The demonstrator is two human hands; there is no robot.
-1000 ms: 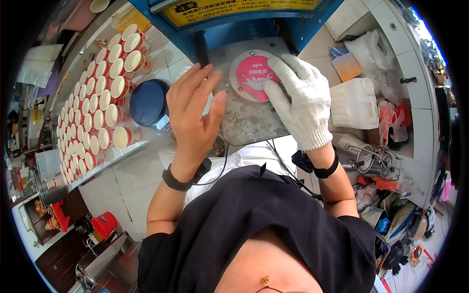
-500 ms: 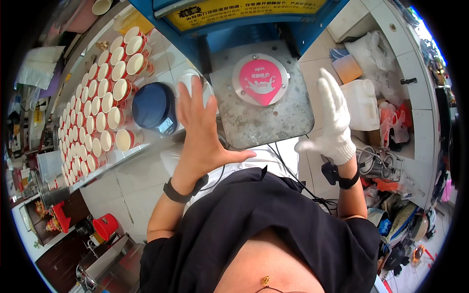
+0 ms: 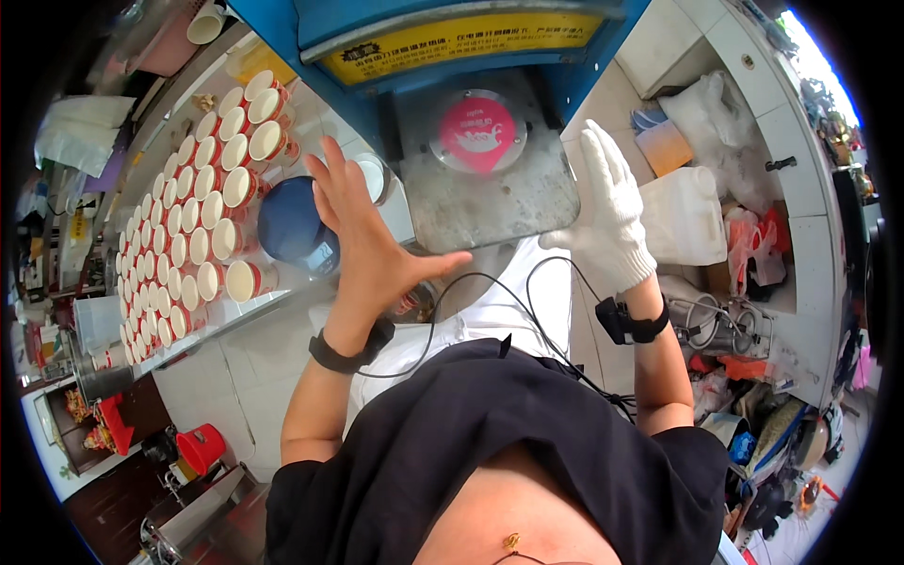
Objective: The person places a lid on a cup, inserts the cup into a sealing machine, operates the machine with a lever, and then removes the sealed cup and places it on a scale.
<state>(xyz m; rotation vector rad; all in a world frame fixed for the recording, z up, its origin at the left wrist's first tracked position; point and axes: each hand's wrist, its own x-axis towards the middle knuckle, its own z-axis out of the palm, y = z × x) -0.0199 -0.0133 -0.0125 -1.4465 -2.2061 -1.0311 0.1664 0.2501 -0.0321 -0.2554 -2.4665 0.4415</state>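
Observation:
A metal plate (image 3: pixel 499 204) juts out toward me from under a blue machine (image 3: pixel 278 33). Set in its round metal ring is a cup topped by a pink printed lid film (image 3: pixel 478 132); the cup's body is hidden. On the left of the plate my left hand (image 3: pixel 363 235) is bare, fingers stretched and thumb spread, holding nothing. My right hand (image 3: pixel 607 212), in a white knitted glove, stands by the plate's right edge with straight fingers and thumb out, also with nothing in it. The thumb is near the plate's front right corner; I cannot tell whether it touches.
Many red-and-white paper cups (image 3: pixel 202 212) stand in rows on the left table. A round dark blue scale (image 3: pixel 290 221) is beside my left hand. White containers (image 3: pixel 683 217) and plastic bags (image 3: pixel 720 122) line the right. Black cables (image 3: pixel 556 348) hang below the plate.
The plate with its pink-topped cup has slid away from me toward the blue machine and appears a little further left. Both hands have shifted slightly left, still spread.

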